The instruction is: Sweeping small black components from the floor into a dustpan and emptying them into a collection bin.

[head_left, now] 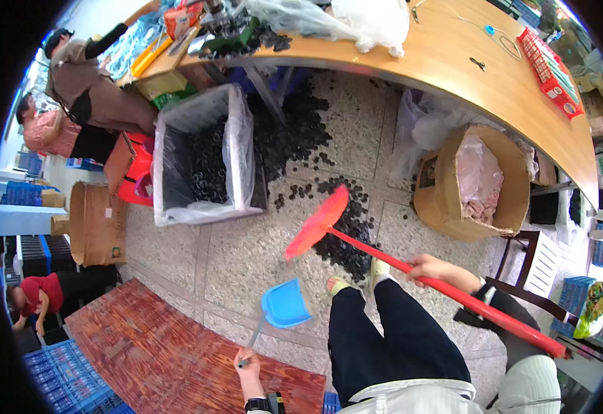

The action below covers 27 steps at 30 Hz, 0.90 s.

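Observation:
My right hand [431, 268] is closed round the long red handle of a broom [321, 219]. The broom's red head rests at the left edge of a heap of small black pieces [348, 254] on the floor, just ahead of my feet. In my left hand [247, 361], lower down, is the grey handle of a blue dustpan [286, 305]. The pan hangs left of my legs, apart from the broom, and no pieces show in it. Farther off, a wider spread of black pieces [294, 134] lies beside a plastic-lined white bin [240, 159] holding more of them.
An open cardboard box [439, 196] with pink contents stands at right under a curved wooden table [446, 52]. Left are a reddish wooden board [170, 355], blue crates [70, 376], a tall carton [98, 224] and several people. A chair [522, 262] stands at right.

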{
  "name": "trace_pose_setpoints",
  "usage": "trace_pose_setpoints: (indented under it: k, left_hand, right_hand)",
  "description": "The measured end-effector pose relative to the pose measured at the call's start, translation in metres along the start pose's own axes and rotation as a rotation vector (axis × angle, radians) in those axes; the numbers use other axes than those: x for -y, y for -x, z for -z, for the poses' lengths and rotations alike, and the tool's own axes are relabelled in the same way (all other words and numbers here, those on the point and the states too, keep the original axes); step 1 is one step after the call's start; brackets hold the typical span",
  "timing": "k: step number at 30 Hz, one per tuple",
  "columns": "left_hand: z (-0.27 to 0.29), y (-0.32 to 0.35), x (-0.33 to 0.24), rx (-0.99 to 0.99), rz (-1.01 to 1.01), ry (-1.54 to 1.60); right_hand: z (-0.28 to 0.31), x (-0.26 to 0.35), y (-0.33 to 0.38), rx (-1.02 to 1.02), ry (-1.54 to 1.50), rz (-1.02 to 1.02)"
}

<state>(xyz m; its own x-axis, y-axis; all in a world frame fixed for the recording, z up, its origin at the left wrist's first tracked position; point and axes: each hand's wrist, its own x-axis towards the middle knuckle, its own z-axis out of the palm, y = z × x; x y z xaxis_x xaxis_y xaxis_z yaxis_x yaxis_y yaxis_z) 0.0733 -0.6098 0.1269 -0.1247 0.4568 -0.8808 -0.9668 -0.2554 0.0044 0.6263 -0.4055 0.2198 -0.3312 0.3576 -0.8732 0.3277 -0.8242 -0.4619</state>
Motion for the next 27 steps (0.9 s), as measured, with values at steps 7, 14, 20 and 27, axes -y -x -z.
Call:
trace_pose_setpoints:
  k: [7,14,20,27]
  left_hand:
    - [-0.073,-0.065,-0.062,0.066,-0.048,-0.135]
    - [-0.16,-0.125,-0.146,0.057,0.128,-0.021]
    - [-0.253,-0.158,-0.162,-0.009,-0.048,-0.51]
    - [-0.232,-0.193,-0.149,-0.41,-0.167,-1.202]
  right_hand:
    - [-0.009,-0.018,0.043,-0.053,-0.203,0.085]
    - [-0.043,-0.028,0.022,-0.283,-0.425,0.002]
    - [-0.089,-0.016,0.01,-0.39,-0.568,-0.026]
    - [-0.156,0.007,0.02,-0.421,-0.751,0.035]
